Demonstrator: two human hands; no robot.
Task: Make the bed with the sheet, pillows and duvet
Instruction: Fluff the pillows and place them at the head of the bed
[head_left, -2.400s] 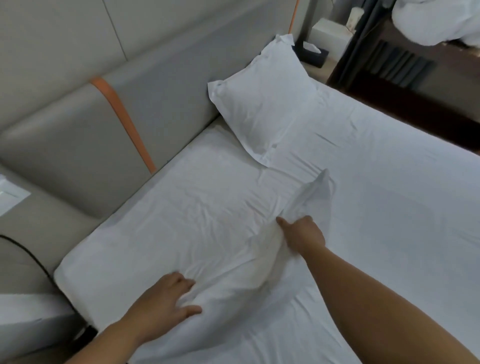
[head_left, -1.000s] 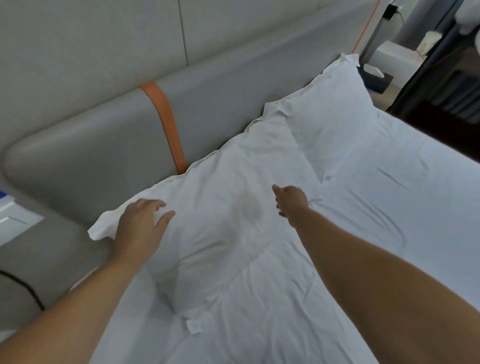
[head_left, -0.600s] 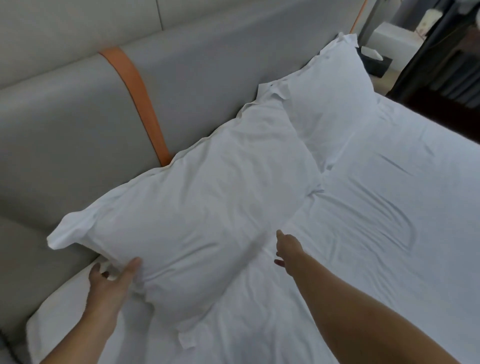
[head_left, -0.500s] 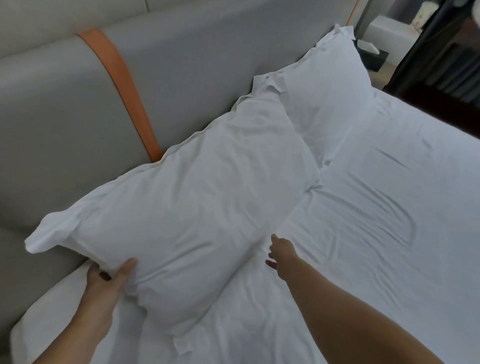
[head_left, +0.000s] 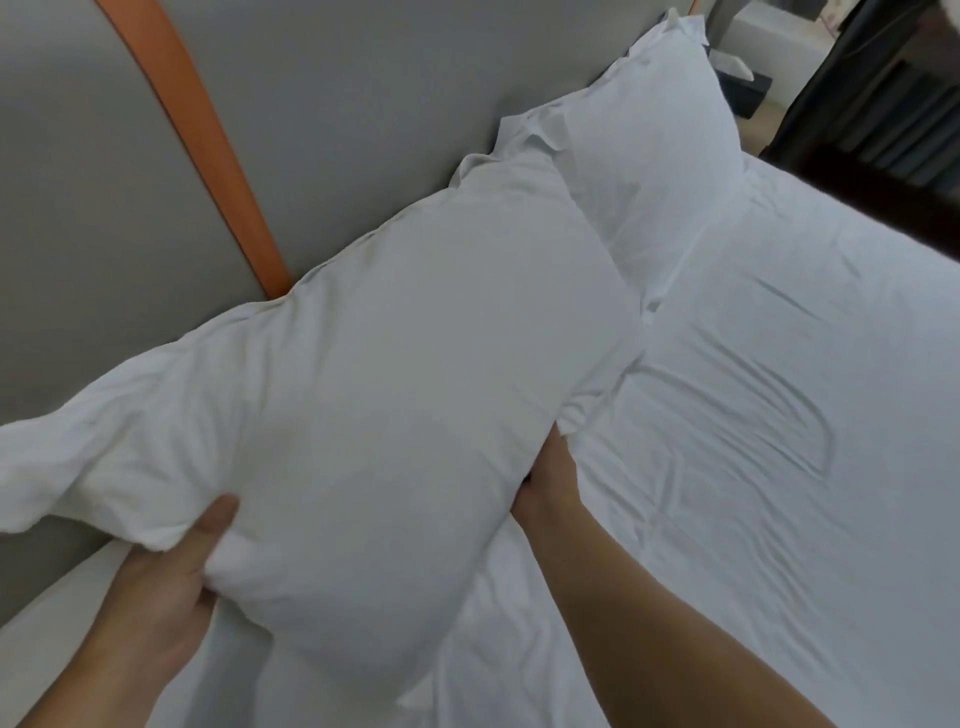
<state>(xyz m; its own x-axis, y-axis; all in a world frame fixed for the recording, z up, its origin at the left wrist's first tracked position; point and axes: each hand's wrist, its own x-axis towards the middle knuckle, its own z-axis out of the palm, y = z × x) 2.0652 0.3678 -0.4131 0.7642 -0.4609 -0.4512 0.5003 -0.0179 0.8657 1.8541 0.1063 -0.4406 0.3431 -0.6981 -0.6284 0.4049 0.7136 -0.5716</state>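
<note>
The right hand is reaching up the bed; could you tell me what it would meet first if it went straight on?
The right hand already touches the near pillow; going on, it would probably slide underneath it.

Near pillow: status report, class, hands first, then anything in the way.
Left hand grips near pillow at its lower corner. Right hand tucked under its right edge, fingers hidden. Pillow tilted against headboard. Second pillow alongside.

No text, label, brand, number or sign can be read anywhere in this view.
</note>
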